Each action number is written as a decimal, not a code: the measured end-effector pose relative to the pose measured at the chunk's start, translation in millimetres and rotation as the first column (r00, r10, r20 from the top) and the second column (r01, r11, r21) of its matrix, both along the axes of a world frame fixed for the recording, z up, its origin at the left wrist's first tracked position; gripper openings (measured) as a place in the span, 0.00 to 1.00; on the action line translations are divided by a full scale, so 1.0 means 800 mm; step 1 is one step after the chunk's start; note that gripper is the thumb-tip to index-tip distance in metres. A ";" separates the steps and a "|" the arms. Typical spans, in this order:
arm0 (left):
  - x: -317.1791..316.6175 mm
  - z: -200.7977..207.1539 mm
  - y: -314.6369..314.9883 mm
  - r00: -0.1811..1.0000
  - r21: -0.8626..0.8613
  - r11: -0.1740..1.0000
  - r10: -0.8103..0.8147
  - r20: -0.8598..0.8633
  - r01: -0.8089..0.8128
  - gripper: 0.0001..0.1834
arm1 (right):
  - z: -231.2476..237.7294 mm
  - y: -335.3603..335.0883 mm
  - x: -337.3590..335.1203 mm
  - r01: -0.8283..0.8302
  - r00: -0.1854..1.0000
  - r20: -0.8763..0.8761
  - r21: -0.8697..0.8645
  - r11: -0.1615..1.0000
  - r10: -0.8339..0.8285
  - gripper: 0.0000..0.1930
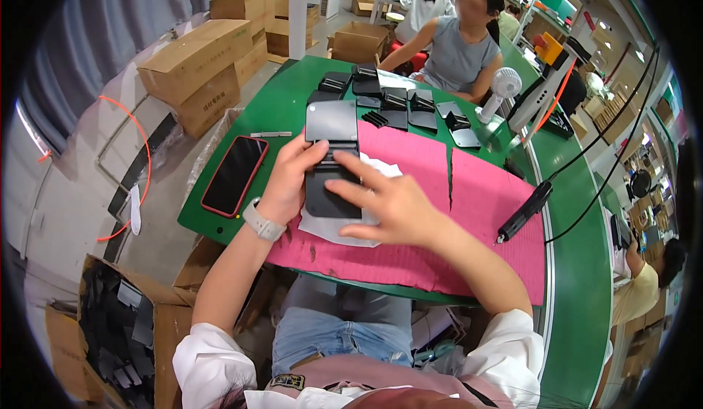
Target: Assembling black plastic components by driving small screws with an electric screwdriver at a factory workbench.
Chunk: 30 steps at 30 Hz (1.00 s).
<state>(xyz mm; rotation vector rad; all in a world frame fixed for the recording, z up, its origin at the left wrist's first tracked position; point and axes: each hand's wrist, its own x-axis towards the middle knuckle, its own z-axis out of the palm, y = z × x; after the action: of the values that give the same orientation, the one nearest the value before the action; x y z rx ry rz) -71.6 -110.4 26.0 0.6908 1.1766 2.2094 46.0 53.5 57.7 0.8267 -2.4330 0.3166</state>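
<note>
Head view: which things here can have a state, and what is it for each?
Black hinged piece, unfolded
Left hand, grip closed on the piece
Right hand, open, spread over the piece
Wristwatch, strapped on
Red-edged phone, lying flat, screen dark
Pink mat, spread out, slit at its far side
Black corded screwdriver, lying down, not held
White fan, upright
Lower-left cardboard box, open
</note>
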 end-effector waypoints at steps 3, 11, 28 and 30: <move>-0.016 -0.022 0.009 0.999 0.052 0.998 0.042 -0.007 -0.041 0.13 | -0.011 0.042 -0.043 0.109 0.954 0.295 -0.523 0.845 0.059 0.19; -0.027 -0.039 0.015 0.992 -0.019 0.993 0.118 0.046 -0.117 0.14 | -0.069 0.140 -0.195 0.735 0.674 -0.033 0.138 0.664 -0.738 0.14; -0.012 -0.040 0.003 0.996 0.021 1.000 0.004 -0.084 -0.002 0.21 | -0.006 0.039 -0.060 0.280 0.852 0.488 -0.730 0.623 0.189 0.10; -0.009 -0.038 0.004 0.989 -0.010 1.000 0.000 -0.145 -0.001 0.21 | -0.013 0.028 -0.054 0.282 0.887 0.451 -0.700 0.656 0.100 0.09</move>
<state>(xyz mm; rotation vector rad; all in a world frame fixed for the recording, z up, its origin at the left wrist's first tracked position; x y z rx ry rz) -79.2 -107.1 -4.2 0.8590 1.2576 2.1830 2.5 76.1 47.3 0.2402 -2.3572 1.5197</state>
